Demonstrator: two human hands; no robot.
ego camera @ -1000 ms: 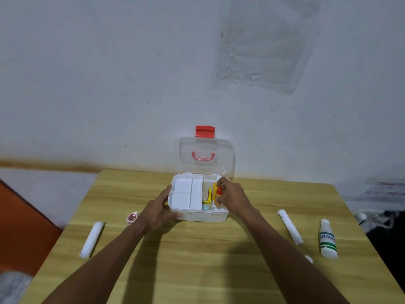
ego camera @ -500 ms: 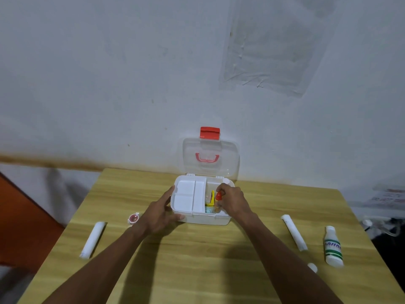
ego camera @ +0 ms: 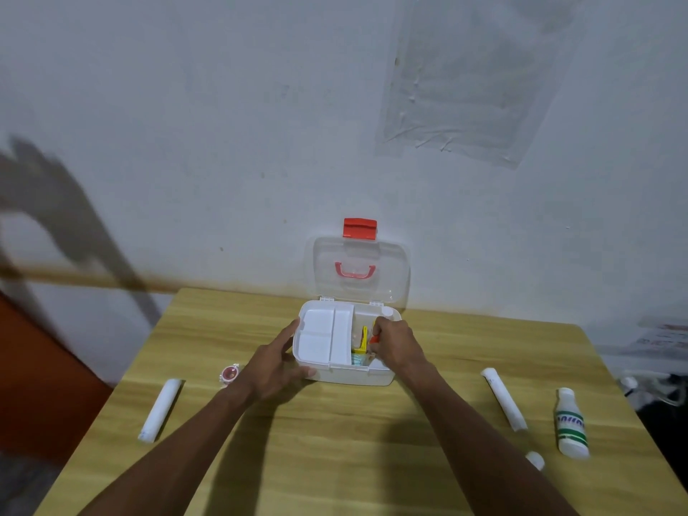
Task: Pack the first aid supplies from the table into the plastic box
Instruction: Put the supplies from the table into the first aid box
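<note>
A white plastic box (ego camera: 357, 376) stands at the table's far middle, its clear lid (ego camera: 361, 270) with red latch upright against the wall. A white divided tray (ego camera: 324, 338) fills its left half. My left hand (ego camera: 273, 363) holds the box's left front corner, thumb on the front wall, fingers along the side. My right hand (ego camera: 396, 344) is inside the right compartment, pinching a small red-capped item (ego camera: 373, 340) beside a yellow object (ego camera: 362, 340). A white roll (ego camera: 161, 410) lies at the left, another white roll (ego camera: 503, 398) and a white bottle (ego camera: 571, 424) at the right.
A small round pink item (ego camera: 229, 374) lies left of my left wrist. A small white cap-like piece (ego camera: 535, 459) sits near the right front of the wooden table (ego camera: 335, 448). The wall stands directly behind the box. A dark blurred shape crosses the far left.
My right hand has sunk deeper into the right compartment with the red-capped item. My left hand stays on the box. The view has shifted slightly.
</note>
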